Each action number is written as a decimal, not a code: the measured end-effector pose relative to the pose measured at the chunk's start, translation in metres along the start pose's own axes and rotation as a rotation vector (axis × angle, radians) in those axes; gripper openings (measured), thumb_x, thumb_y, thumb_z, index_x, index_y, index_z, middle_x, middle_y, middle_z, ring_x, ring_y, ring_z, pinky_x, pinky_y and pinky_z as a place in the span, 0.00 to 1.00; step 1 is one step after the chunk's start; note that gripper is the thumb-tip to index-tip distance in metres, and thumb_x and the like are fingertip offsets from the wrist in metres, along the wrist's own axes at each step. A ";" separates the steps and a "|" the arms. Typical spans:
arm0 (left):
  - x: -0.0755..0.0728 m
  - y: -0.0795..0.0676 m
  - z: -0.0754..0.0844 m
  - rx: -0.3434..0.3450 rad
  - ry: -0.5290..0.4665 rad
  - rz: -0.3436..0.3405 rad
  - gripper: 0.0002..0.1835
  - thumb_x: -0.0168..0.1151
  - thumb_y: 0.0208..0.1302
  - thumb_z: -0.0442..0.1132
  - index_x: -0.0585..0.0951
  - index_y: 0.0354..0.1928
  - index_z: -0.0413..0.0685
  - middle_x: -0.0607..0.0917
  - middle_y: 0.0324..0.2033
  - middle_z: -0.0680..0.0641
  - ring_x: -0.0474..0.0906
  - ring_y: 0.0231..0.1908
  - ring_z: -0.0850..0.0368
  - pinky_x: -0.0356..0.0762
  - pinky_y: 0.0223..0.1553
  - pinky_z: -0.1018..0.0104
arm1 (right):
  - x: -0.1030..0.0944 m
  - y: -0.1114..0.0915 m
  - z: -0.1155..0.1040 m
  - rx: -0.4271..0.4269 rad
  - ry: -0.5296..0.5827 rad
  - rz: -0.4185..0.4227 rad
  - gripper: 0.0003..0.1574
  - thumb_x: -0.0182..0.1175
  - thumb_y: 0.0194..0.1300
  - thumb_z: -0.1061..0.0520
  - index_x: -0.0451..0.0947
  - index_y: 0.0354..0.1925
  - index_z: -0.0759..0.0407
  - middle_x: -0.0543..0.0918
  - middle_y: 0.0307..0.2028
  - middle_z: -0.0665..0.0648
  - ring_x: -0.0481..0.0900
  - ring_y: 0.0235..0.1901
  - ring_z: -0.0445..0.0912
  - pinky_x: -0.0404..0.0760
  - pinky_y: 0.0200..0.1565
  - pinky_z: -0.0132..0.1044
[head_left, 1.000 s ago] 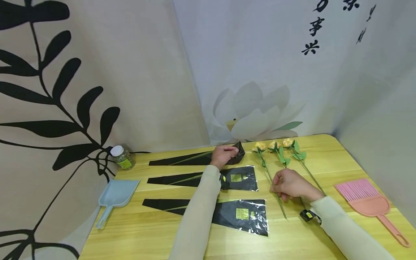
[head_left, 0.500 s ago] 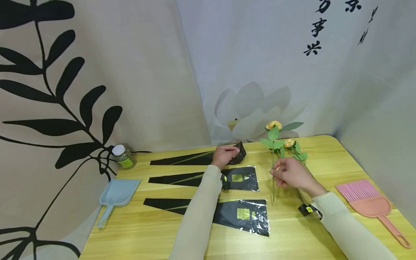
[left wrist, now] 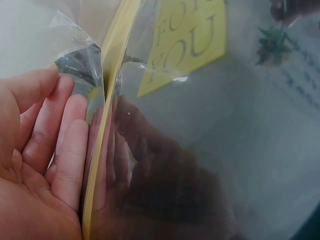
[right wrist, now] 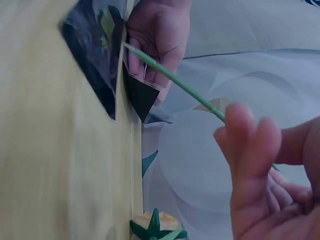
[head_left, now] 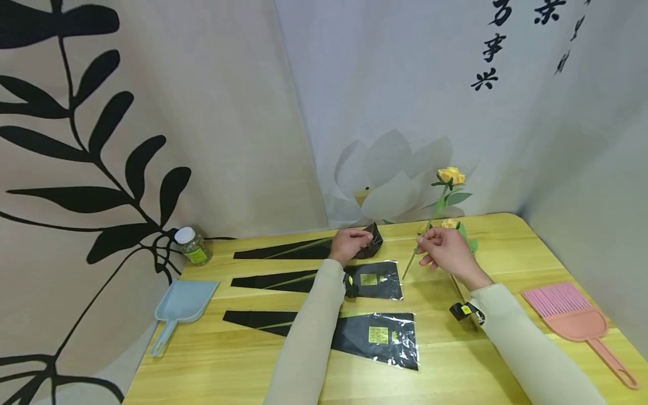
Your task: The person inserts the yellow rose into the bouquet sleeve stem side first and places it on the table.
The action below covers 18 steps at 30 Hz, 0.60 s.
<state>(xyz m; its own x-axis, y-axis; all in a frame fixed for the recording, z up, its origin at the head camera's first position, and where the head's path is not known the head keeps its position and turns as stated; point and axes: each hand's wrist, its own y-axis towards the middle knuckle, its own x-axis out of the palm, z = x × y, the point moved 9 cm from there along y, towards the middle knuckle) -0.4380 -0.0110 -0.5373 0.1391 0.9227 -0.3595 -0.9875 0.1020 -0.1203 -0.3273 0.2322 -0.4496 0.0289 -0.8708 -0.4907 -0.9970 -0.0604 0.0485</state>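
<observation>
My left hand [head_left: 349, 246] pinches the wide end of the farthest black flower sleeve [head_left: 283, 251]; in the left wrist view thumb and fingertips hold its clear film [left wrist: 80, 62], lifting the mouth apart. My right hand [head_left: 449, 253] pinches the stem of a yellow artificial rose [head_left: 450, 176] between thumb and fingers. The rose is raised and tilted, bloom up and away, and the lower tip of its green stem [right wrist: 185, 87] points toward the sleeves. Another yellow rose [head_left: 449, 223] lies behind my right hand, partly hidden. Two more black sleeves, a middle one [head_left: 387, 284] and a near one [head_left: 354, 334], lie flat.
On the wooden table [head_left: 228, 365], a light blue dustpan [head_left: 184, 301] lies at the left and a pink brush [head_left: 572, 315] at the right. A jar with a white lid [head_left: 192, 247] stands at the back left corner. A printed cloth [head_left: 228, 112] hangs behind.
My right hand has picked a yellow rose up off the table and raised it, with its lower stem end swinging left. The left hand stays at the far sleeve's mouth.
</observation>
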 end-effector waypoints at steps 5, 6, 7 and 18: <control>0.000 0.003 -0.002 -0.002 -0.013 0.001 0.07 0.77 0.65 0.49 0.95 0.41 0.58 0.93 0.42 0.55 0.88 0.42 0.60 0.87 0.54 0.58 | -0.004 0.015 -0.006 -0.022 -0.045 0.123 0.17 0.60 0.80 0.50 0.83 0.44 0.64 0.91 0.38 0.60 0.89 0.27 0.46 0.78 0.21 0.35; 0.000 0.003 -0.002 -0.002 -0.015 -0.002 0.07 0.77 0.65 0.49 0.95 0.41 0.59 0.93 0.42 0.56 0.88 0.42 0.60 0.87 0.54 0.58 | -0.005 0.018 -0.007 -0.023 -0.037 0.147 0.17 0.60 0.80 0.50 0.84 0.43 0.64 0.91 0.38 0.61 0.89 0.26 0.46 0.76 0.21 0.34; 0.000 0.003 -0.002 -0.001 -0.018 -0.004 0.08 0.77 0.64 0.49 0.95 0.41 0.58 0.93 0.42 0.55 0.88 0.42 0.60 0.87 0.54 0.58 | -0.004 0.022 -0.007 -0.022 -0.024 0.169 0.17 0.61 0.80 0.50 0.84 0.43 0.64 0.91 0.39 0.62 0.89 0.26 0.47 0.75 0.21 0.33; -0.004 -0.004 0.006 0.059 -0.024 0.023 0.07 0.76 0.66 0.47 0.95 0.42 0.55 0.94 0.42 0.53 0.89 0.40 0.59 0.88 0.49 0.60 | 0.013 0.062 -0.011 -0.012 0.113 0.299 0.16 0.62 0.79 0.50 0.80 0.42 0.63 0.91 0.43 0.69 0.90 0.24 0.51 0.78 0.20 0.33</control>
<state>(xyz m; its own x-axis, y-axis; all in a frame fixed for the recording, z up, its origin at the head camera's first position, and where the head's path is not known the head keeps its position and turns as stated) -0.4354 -0.0129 -0.5299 0.1149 0.9335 -0.3396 -0.9932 0.1012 -0.0576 -0.3875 0.2123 -0.4437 -0.2566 -0.8996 -0.3534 -0.9617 0.2009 0.1866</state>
